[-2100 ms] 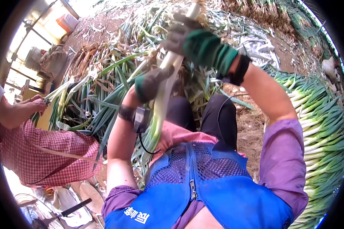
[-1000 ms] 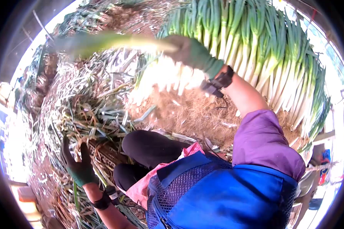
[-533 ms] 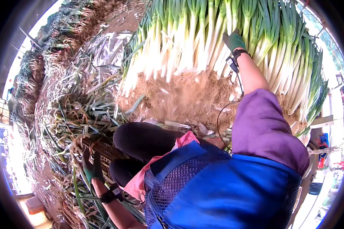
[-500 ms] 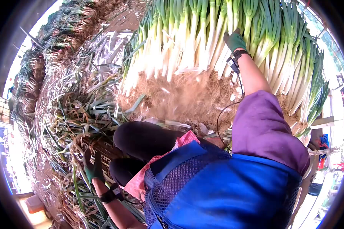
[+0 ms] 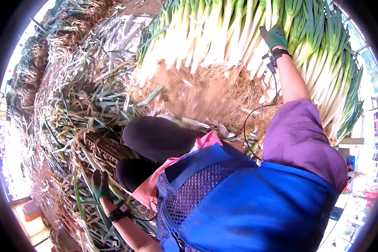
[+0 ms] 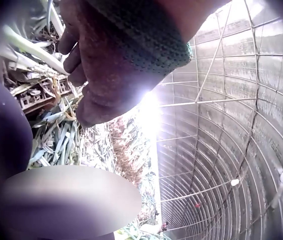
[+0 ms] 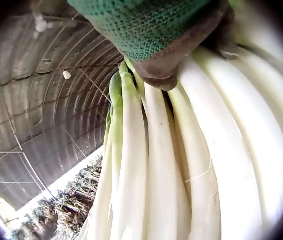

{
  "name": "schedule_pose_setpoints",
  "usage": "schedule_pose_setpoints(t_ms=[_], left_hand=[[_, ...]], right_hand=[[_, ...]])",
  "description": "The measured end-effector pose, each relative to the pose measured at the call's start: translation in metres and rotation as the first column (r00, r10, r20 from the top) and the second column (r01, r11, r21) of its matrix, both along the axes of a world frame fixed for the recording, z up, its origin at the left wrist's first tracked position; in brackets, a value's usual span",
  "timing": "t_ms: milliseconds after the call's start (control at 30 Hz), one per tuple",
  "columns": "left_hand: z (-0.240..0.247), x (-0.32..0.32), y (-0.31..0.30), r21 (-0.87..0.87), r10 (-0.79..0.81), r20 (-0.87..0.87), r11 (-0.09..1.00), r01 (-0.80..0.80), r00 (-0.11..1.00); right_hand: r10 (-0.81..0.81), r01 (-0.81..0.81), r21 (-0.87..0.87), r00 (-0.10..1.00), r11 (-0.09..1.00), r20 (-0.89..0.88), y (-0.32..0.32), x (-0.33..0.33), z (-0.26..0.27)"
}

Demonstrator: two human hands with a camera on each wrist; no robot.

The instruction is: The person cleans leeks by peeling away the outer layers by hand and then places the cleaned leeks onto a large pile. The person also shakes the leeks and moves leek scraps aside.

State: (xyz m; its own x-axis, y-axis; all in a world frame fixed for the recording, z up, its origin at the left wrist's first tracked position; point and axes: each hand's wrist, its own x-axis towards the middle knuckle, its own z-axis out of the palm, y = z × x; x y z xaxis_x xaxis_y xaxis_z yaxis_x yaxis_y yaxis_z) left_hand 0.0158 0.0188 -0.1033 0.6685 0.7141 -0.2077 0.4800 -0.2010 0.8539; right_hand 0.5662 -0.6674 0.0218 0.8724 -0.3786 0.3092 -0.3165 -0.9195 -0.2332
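Note:
A broad row of long green onions (image 5: 216,38), white stems toward me, lies at the upper right of the head view. At this row my gloved right hand (image 5: 275,37) grips a green onion stalk; in the right wrist view its thumb (image 7: 156,80) and bent fingers (image 7: 225,42) come down either side of a pale stem. Much of the stalk is hidden under the glove. My gloved left hand (image 5: 101,187) is low at the left with nothing in it, fingers loosely extended above the leaf litter, beside my knee.
Stripped leaves (image 5: 101,105) cover the ground to the left, around a brown plastic crate (image 5: 107,149) by my knees. Tangled roots (image 5: 206,96) spread before the row. Untrimmed onions (image 5: 29,80) are heaped far left. A cable (image 5: 248,122) runs along my right arm.
Both hands were on one green onion earlier. My left hand let go and dropped low left, while my right swung the onion over to the row. Lately only the view shifted slightly.

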Motion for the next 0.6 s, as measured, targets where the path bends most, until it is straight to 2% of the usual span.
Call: schedule_pose_setpoints(t_ms=[33,100,133,167,200,233,267,300,333,367,400,467,567,600], left_hand=[[0.000,-0.007,0.002,-0.016,0.025,0.002,1.000,-0.025,1.000],[0.014,-0.014,-0.010,-0.020,0.086,-0.019,0.996,-0.087,0.996],[0.006,-0.024,-0.002,-0.022,0.088,-0.017,0.996,-0.089,0.996],[-0.007,-0.040,0.012,-0.024,0.090,-0.015,0.996,-0.090,0.996],[-0.013,-0.049,0.017,-0.026,0.092,-0.010,0.995,-0.092,0.996],[0.001,-0.049,0.002,-0.043,0.140,-0.026,0.989,-0.141,0.990],[-0.017,-0.069,0.014,-0.046,0.161,0.008,0.986,-0.161,0.987],[-0.047,-0.095,0.033,-0.053,0.177,0.054,0.983,-0.174,0.983],[-0.054,-0.093,0.031,-0.066,0.187,0.071,0.981,-0.183,0.980],[-0.060,-0.091,0.028,-0.078,0.198,0.088,0.979,-0.191,0.976],[-0.050,-0.090,0.015,-0.085,0.206,0.065,0.976,-0.200,0.976],[-0.079,-0.107,0.029,-0.146,0.268,0.033,0.954,-0.261,0.963],[-0.100,-0.120,0.034,-0.206,0.255,0.060,0.949,-0.238,0.965],[-0.103,-0.122,0.033,-0.206,0.264,0.052,0.947,-0.248,0.963]], right_hand=[[-0.021,0.021,-0.013,0.999,1.000,-0.027,0.015,-0.018,0.016],[0.010,-0.011,-0.033,1.000,0.999,-0.029,0.011,-0.018,0.016],[0.023,-0.024,-0.052,0.999,0.998,-0.027,0.011,-0.018,0.017],[0.044,-0.045,-0.018,0.999,0.999,-0.015,0.010,-0.019,0.020],[0.024,-0.017,0.104,0.997,0.994,-0.071,0.010,-0.021,0.026],[0.040,-0.028,0.140,0.995,0.990,-0.088,0.008,-0.018,0.024],[0.053,-0.035,0.176,0.994,0.984,-0.099,0.002,-0.013,0.020],[0.060,-0.052,0.108,0.995,0.993,-0.077,-0.001,-0.008,0.007],[0.066,-0.064,0.035,0.997,0.997,-0.049,-0.007,-0.002,0.005],[0.031,-0.025,0.062,0.994,0.998,-0.101,0.007,-0.015,0.018],[-0.015,0.020,0.063,0.997,0.998,-0.081,0.007,-0.010,0.012],[-0.002,0.007,0.111,0.999,0.994,-0.045,0.009,-0.012,0.013],[-0.024,0.044,0.138,0.989,0.989,-0.148,0.010,-0.003,0.026],[-0.043,0.052,0.112,0.996,0.992,-0.081,0.011,-0.003,0.031]])
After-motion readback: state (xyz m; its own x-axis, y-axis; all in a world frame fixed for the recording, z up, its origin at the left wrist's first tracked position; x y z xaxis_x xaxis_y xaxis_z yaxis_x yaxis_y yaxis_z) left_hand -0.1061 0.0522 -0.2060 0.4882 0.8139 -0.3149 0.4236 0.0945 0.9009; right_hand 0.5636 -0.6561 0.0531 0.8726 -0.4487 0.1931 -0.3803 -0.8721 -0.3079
